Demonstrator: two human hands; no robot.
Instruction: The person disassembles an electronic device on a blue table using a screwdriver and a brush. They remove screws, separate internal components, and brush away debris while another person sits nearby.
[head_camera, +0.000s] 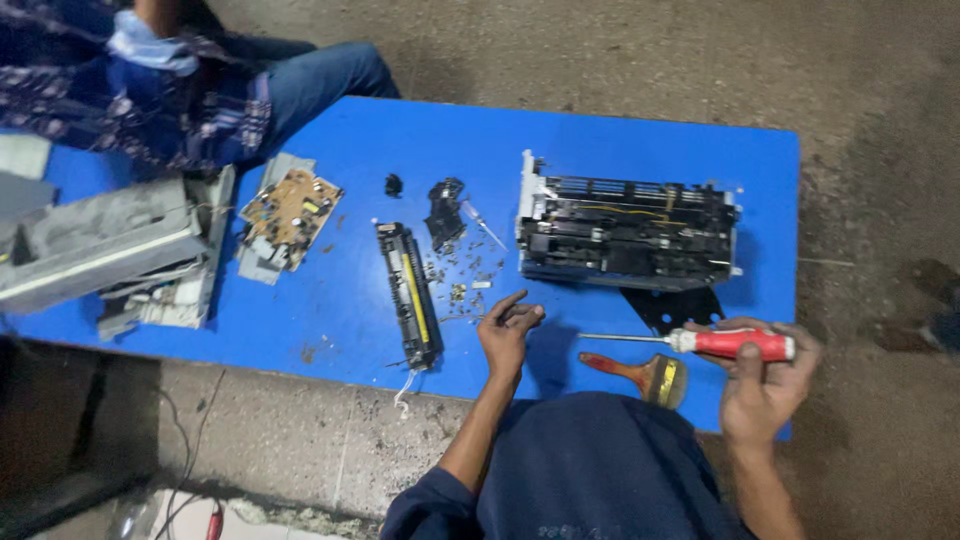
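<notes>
The right hand is wrapped round a red-handled screwdriver, its thin steel shaft pointing toward the left hand, whose loosely curled fingers hold nothing I can make out. A bristly wooden paintbrush lies just below the screwdriver; beyond it sits a stripped black-and-white printer chassis, with scattered screws further left on the smooth blue table

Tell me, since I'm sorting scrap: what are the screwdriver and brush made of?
Screwdriver in the right hand: glossy red handle, likely plastic, with a thin shiny shaft, probably steel. Brush: reddish-brown handle, maybe varnished wood, and a yellowish band, possibly metal.
</notes>
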